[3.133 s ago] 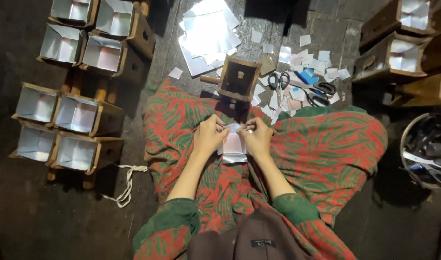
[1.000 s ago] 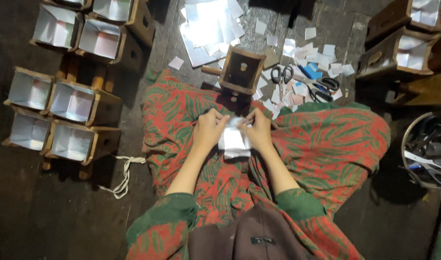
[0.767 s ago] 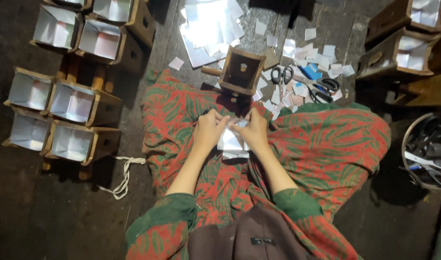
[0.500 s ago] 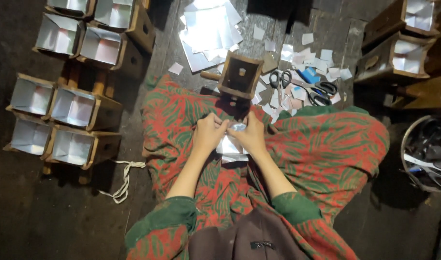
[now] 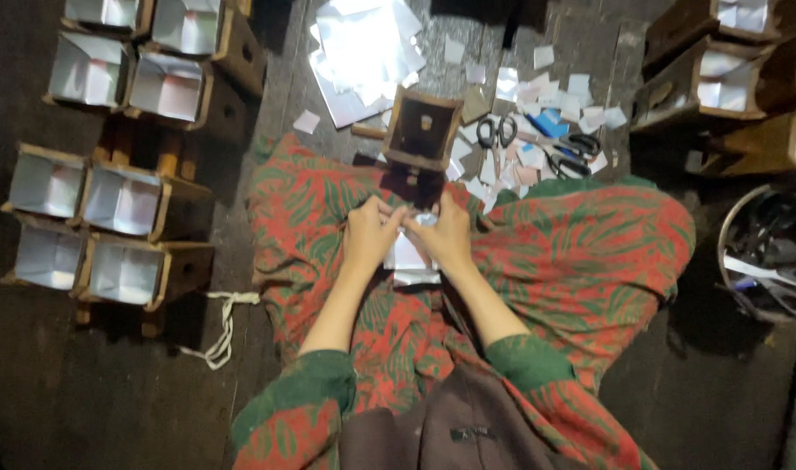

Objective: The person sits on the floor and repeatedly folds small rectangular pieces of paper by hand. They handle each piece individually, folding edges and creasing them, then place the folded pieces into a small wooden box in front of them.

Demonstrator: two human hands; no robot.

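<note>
A small white sheet of paper [image 5: 408, 258], partly folded and a little shiny, lies in the lap on the red-and-green patterned cloth [image 5: 581, 252], between the two hands. Its upper edge is pinched by the fingertips of the left hand [image 5: 369, 237] and the right hand [image 5: 444, 237], which press close together over it; its lower edge shows below the palms.

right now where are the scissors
In the head view, the scissors lie on the floor upper right of centre, among paper scraps, just right of the small wooden box.
</note>
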